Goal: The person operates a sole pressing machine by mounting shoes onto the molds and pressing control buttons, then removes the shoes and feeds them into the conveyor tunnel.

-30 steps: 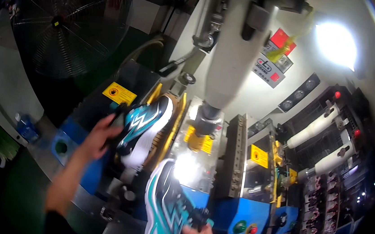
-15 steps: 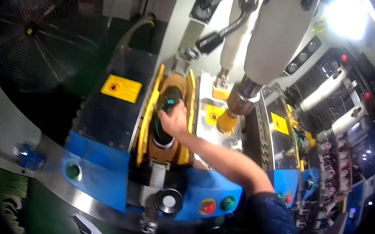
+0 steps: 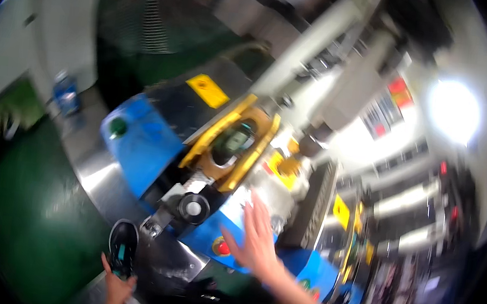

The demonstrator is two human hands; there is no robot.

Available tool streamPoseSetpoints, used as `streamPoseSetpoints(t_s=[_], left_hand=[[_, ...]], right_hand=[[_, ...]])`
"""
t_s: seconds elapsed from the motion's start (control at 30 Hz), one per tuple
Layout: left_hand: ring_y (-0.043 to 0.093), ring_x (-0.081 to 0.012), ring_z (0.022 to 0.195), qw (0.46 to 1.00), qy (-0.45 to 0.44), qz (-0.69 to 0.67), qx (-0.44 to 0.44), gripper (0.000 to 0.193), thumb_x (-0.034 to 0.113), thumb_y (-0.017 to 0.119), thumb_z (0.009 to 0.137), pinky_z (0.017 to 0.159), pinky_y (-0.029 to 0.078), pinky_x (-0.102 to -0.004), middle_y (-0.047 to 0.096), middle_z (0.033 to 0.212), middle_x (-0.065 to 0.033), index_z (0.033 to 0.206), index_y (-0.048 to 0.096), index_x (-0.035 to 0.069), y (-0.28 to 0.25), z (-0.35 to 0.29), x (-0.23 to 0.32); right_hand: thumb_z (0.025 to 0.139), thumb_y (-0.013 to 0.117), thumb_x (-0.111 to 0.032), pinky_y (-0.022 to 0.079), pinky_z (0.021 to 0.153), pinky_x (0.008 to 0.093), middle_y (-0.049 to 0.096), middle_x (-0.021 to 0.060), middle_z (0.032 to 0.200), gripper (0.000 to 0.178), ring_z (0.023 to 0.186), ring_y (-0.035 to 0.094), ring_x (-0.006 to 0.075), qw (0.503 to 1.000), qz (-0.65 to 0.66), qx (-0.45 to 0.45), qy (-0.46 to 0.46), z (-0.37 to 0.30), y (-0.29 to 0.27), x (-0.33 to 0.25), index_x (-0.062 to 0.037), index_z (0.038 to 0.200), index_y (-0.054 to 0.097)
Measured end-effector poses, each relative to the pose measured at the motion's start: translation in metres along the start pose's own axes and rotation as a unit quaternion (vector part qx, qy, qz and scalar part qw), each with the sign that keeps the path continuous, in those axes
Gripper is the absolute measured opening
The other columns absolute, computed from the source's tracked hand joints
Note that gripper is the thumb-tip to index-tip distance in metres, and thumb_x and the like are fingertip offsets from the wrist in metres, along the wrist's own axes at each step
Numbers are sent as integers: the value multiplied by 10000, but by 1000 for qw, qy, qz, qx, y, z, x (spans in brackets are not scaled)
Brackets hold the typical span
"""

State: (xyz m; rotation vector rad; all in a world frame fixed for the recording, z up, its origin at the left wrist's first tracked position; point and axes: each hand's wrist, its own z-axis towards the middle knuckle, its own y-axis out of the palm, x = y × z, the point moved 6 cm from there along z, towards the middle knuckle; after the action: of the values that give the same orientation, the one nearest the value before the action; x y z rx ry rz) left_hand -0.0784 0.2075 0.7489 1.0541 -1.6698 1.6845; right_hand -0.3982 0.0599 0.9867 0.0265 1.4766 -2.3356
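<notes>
At the lower left, my left hand [image 3: 118,287] grips a black shoe [image 3: 123,240] with a pale sole edge and a teal patch. My right hand [image 3: 256,241], fingers stretched out and holding nothing, hovers over the front of the blue-covered machine [image 3: 215,229], near a red button [image 3: 222,246]. Another dark shoe [image 3: 234,142] sits in the machine between two yellow side pads [image 3: 217,131], apart from both hands. Motion blur softens its details.
A yellow-tipped press head [image 3: 291,163] hangs right of the seated shoe. A round black knob [image 3: 193,208] juts from the machine's front. A metal ledge [image 3: 93,177] runs along the left, with a bottle [image 3: 66,95] on it. More machines stand to the right.
My right hand has let go of the shoe in the machine and drawn back toward me, fingers opened. My left hand has come into view holding another shoe. The view has tilted.
</notes>
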Motion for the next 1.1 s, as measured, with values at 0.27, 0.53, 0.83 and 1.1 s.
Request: streamPoseSetpoints(t_s=[0.27, 0.53, 0.83, 1.1], left_hand=[[535, -230, 1024, 913, -234, -334, -14, 692, 38, 747, 685, 892, 433, -361, 550, 1133, -110, 1289, 411, 24, 19, -20, -39], [584, -234, 746, 812, -440, -383, 32, 269, 195, 661, 821, 605, 497, -296, 620, 961, -92, 1067, 608, 101, -66, -236, -46], [554, -282, 998, 854, -255, -153, 427, 749, 37, 760, 673, 882, 447, -383, 542, 1138, -158, 1297, 349, -11, -245, -294, -178], [471, -327, 1193, 881, -52, -122, 454, 683, 127, 707, 750, 1016, 353, -420, 483, 1283, -192, 1326, 362, -5, -257, -255, -137]], right_hand=[[783, 690, -253, 350, 1024, 499, 396, 250, 1374, 648, 1256, 410, 411, 976, 32, -63, 206, -215, -17, -34, -26, 1328, 423], [845, 609, -154, 485, 889, 390, 629, 213, 1082, 358, 1005, 612, 360, 851, 462, -95, 229, -387, 31, -156, 8, 1163, 581], [881, 599, -224, 506, 784, 340, 663, 201, 1000, 287, 927, 661, 278, 855, 431, -196, 212, -307, 9, -195, 12, 1041, 638], [822, 659, -286, 486, 851, 371, 644, 187, 1049, 405, 1000, 618, 289, 850, 351, -367, 140, -240, 124, -217, -5, 1111, 614]])
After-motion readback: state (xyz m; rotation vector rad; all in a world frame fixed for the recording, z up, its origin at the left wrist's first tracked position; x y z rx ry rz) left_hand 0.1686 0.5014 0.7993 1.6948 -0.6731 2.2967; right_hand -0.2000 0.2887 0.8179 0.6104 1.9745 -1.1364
